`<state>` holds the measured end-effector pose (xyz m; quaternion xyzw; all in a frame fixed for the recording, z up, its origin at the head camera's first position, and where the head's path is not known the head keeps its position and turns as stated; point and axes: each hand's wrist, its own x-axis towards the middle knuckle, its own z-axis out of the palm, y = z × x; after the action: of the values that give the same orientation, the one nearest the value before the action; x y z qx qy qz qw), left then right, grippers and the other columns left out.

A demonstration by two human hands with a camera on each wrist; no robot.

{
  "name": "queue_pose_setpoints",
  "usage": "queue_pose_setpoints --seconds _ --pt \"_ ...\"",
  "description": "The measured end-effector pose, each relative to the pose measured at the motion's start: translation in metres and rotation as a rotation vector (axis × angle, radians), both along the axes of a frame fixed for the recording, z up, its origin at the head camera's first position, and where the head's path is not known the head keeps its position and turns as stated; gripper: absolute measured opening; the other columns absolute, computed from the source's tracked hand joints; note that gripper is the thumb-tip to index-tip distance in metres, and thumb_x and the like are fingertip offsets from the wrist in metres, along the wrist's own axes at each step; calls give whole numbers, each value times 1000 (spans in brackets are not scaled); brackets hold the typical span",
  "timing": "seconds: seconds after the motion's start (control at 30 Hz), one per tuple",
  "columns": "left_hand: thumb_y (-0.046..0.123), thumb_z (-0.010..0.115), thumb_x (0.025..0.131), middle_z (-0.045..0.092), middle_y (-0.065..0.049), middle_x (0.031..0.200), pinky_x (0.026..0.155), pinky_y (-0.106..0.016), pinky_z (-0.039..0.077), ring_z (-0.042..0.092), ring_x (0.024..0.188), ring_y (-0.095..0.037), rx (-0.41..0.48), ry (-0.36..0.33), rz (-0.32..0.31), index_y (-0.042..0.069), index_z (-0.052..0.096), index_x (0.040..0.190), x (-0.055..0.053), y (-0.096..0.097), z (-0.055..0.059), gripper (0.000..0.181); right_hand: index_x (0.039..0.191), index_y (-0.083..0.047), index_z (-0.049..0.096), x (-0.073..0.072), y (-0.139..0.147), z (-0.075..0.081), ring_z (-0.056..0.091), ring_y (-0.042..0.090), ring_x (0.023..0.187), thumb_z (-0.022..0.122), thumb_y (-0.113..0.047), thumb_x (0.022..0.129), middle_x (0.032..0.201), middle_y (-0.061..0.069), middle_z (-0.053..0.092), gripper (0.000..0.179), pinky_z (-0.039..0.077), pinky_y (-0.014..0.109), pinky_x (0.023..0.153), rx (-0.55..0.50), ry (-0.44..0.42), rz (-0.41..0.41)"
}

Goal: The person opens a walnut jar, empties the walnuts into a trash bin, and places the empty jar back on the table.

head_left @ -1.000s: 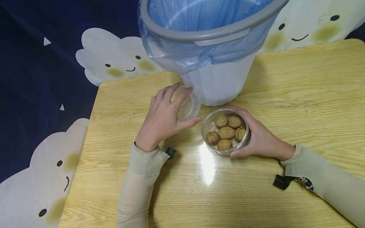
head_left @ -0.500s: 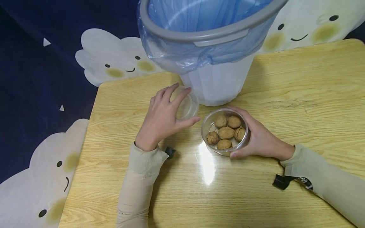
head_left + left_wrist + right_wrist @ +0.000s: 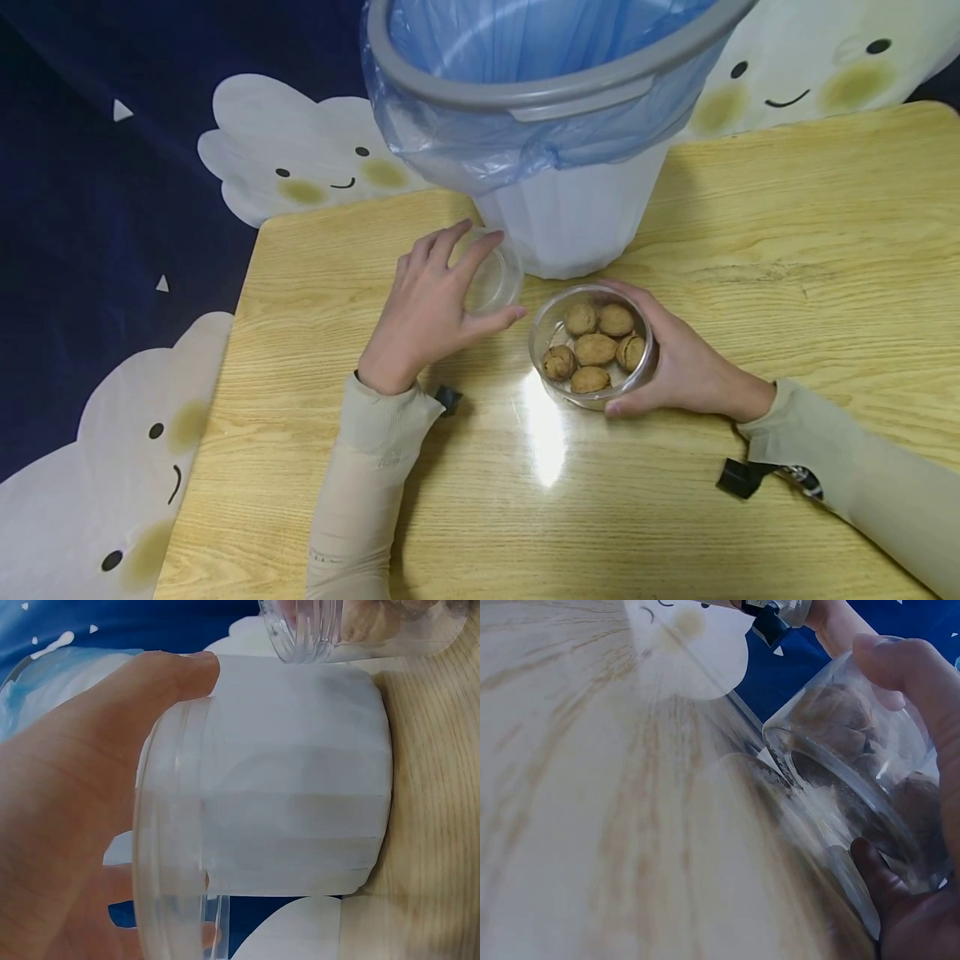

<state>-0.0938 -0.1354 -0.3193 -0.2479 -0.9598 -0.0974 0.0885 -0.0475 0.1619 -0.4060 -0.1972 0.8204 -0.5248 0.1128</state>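
Wooden table (image 3: 480, 517) stood before a navy backdrop (image 3: 67, 250). Left hand (image 3: 427, 308), fingers spread wide, held a lid (image 3: 501, 283); right hand (image 3: 690, 364) gripped a jar (image 3: 587, 400) of walnuts (image 3: 596, 350).

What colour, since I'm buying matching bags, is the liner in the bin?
Translucent blue; the liner shows best in the head view.

A tabletop setting with nursery-like decor, though the kind of room cannot be told: a wood-grain table (image 3: 600, 517) fills the lower centre and right of the frame. Along the left side and top runs a navy backdrop (image 3: 67, 217) with smiling white clouds (image 3: 258, 133). At top centre stands a white bin (image 3: 577, 221) with a blue liner (image 3: 480, 154).
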Motion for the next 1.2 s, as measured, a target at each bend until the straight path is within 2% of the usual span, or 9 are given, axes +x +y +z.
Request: queue_pose_setpoints --seconds 0.2,0.5,0.97,1.2 --pt "78 57 76 43 -12 152 103 -57 40 44 135 -38 -5 -11 10 31 44 144 -1 -1 0 84 153 -36 21 0 0 0 45 14 133 100 -29 42 150 -6 41 136 30 12 108 4 5 -3" --pt "76 58 77 44 -13 150 101 -58 41 44 135 -39 -1 -19 12 31 45 144 -3 -2 -2 82 153 -33 21 0 0 -1 44 2 130 100 -28 42 150 -6 41 136 30 9 107 -10 26 4" --pt "76 59 77 44 -13 150 100 -58 41 44 134 -39 -2 -27 22 30 45 143 -4 -3 -6 82 153 -34 20 -1 0 0 45 14 133 100 -29 42 150 -6 40 136 30 10 108 -5 13 7" --pt "77 57 77 43 -11 151 101 -58 41 43 135 -39 -10 -46 36 31 44 144 -5 -4 -7 82 153 -33 20 0 0 0 45 14 133 100 -29 42 151 -6 40 137 30 11 107 -6 11 3"
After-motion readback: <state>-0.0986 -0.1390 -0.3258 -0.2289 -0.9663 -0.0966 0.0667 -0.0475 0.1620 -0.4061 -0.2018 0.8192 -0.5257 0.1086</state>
